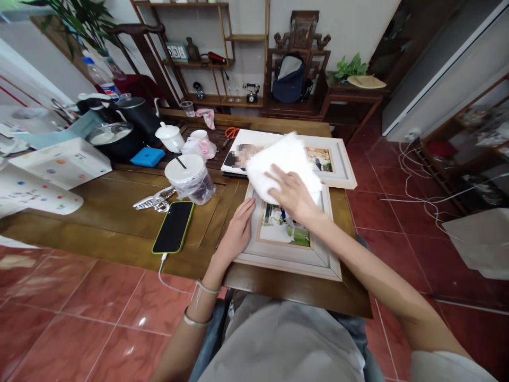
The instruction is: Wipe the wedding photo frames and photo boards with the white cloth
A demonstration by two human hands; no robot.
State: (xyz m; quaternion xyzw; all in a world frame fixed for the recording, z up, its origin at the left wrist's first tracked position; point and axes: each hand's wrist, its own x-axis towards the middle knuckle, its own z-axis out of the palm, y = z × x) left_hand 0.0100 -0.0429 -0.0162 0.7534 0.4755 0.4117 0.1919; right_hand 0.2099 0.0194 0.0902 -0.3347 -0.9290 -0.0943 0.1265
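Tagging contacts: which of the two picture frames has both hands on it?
The nearer frame, at the table edge: left hand on its left border, right hand pressing a white cloth on it. No hand touches the farther frame.

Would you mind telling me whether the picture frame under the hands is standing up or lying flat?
Lying flat: the frame rests face up on the wooden table, the left hand on its edge.

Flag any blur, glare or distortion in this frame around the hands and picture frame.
Head view: even daylight, soft shadows; the white cloth under the right hand is smeared and blown out; left hand and picture frame sharp; a pixelated patch covers the far photo; glare on the floor tiles; wide-angle bending at the edges.
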